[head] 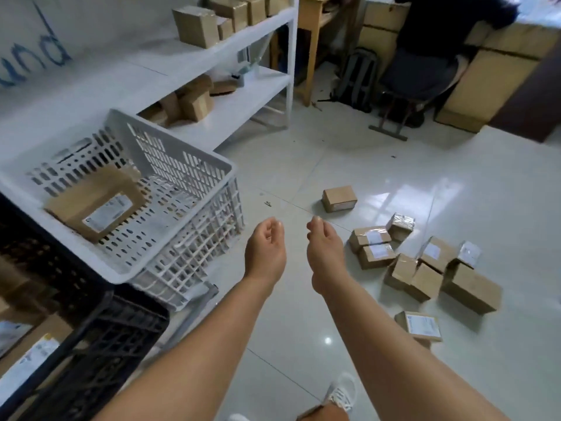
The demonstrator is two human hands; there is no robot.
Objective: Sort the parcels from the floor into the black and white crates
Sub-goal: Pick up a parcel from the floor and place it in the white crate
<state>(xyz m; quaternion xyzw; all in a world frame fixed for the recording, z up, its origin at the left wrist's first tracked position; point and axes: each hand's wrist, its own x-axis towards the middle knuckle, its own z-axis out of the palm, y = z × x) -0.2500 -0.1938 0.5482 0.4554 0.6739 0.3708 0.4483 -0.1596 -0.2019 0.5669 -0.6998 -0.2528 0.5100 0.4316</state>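
My left hand (265, 249) and my right hand (323, 253) hang side by side over the tiled floor, fingers loosely curled, holding nothing. To their left stands the white crate (170, 238) with one labelled brown parcel (97, 205) lying inside. The black crate (100, 335) sits below it at the lower left and holds labelled parcels (27, 357). Several cardboard parcels lie in a heap on the floor (425, 265) to the right of my right hand. One single box (339, 198) lies apart, just beyond my hands.
A white shelf unit (243, 95) with cardboard boxes stands behind the crates. Farther back are a wooden table leg (312, 53), a dark backpack (358, 77), a seated person (431, 50) on a chair, and large cartons (491, 83). My shoe (341, 393) shows at the bottom.
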